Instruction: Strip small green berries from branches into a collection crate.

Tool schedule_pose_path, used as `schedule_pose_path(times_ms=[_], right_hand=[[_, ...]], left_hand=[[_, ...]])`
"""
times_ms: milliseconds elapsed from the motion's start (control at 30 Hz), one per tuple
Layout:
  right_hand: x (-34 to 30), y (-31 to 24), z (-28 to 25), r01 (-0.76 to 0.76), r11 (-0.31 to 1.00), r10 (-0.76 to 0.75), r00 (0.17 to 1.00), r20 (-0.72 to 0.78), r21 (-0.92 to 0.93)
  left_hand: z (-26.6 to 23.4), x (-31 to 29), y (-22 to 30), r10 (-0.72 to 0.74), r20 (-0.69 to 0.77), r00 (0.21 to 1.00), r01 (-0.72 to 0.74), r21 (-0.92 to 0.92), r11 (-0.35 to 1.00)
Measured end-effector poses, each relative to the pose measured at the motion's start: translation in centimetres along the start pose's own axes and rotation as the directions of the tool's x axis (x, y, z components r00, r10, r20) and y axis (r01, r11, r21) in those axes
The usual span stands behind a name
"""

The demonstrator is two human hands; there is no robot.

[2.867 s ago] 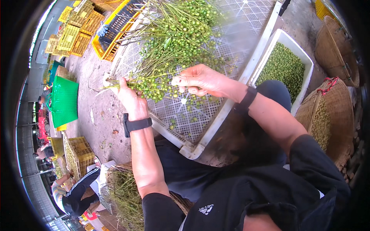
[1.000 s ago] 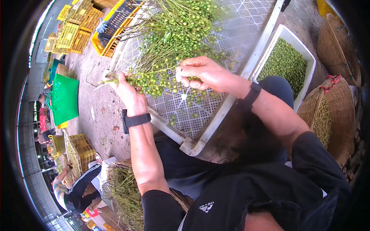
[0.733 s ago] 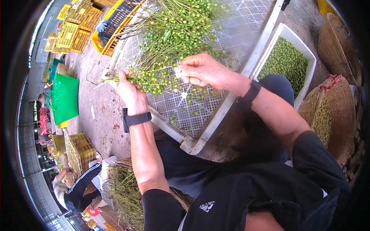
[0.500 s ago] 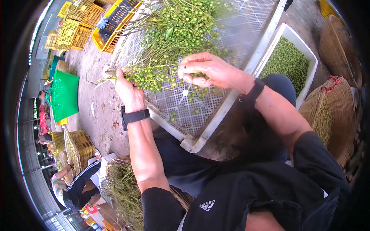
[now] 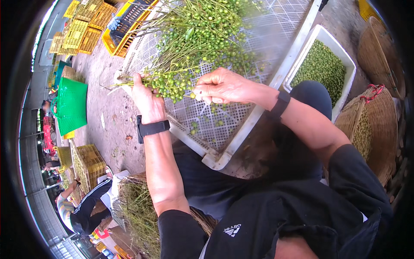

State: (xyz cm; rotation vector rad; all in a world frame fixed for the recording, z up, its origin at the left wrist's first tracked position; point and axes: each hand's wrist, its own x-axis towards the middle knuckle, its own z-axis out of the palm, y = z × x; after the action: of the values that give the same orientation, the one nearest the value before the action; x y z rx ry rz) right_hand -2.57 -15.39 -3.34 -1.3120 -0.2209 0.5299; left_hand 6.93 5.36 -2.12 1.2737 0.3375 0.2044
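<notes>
My left hand [image 5: 146,96] is closed around the stems of a bunch of small green fruit [image 5: 170,82], its stalk ends poking out to the left. At the bunch's right edge, the fingertips of my right hand [image 5: 217,86] are pinched together on a small green fruit [image 5: 192,95]; its palm is turned from view. Both hands are above the near corner of a white perforated plastic tray [image 5: 215,160]. Beyond them on the tray lies a big heap of stemmed green fruit [image 5: 211,36]. Several loose fruits rest on the mesh below my hands.
Right of the tray stands a white box [image 5: 317,32] of loose green fruit, with woven baskets [image 5: 379,138] beyond. Bare stalks [image 5: 136,216] are piled at my left. Farther left are a green basket [image 5: 71,105], yellow crates [image 5: 88,41] and a seated person [image 5: 86,211].
My right hand has moved slightly left and down, and its fingers have drawn closer together. My left hand still grips the bunch, nearly in the same place.
</notes>
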Motion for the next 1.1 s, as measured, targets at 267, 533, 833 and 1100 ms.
schedule_pose_path(times_ms=[267, 533, 833, 1100], right_hand=[[-0.1, 0.8, -1.0, -0.08, 0.99, 0.061, 0.985, 0.163, 0.115], [1.1, 0.9, 0.1, -0.113, 0.921, 0.098, 0.993, 0.06, 0.373], [1.2, 1.0, -0.5, -0.154, 0.869, 0.083, 0.982, 0.168, 0.47], [0.4, 0.4, -0.1, -0.094, 0.985, 0.1, 0.994, -0.034, 0.142]], left_hand=[[-0.4, 0.5, 0.2, -0.051, 0.004, 0.999, 0.052, -0.069, 0.996], [-1.5, 1.6, -0.4, -0.13, 0.135, 0.982, 0.137, -0.045, 0.99], [-0.7, 0.8, -0.3, -0.141, 0.122, 0.982, 0.142, -0.001, 0.99], [-0.4, 0.6, -0.1, -0.125, 0.077, 0.989, 0.124, 0.011, 0.992]])
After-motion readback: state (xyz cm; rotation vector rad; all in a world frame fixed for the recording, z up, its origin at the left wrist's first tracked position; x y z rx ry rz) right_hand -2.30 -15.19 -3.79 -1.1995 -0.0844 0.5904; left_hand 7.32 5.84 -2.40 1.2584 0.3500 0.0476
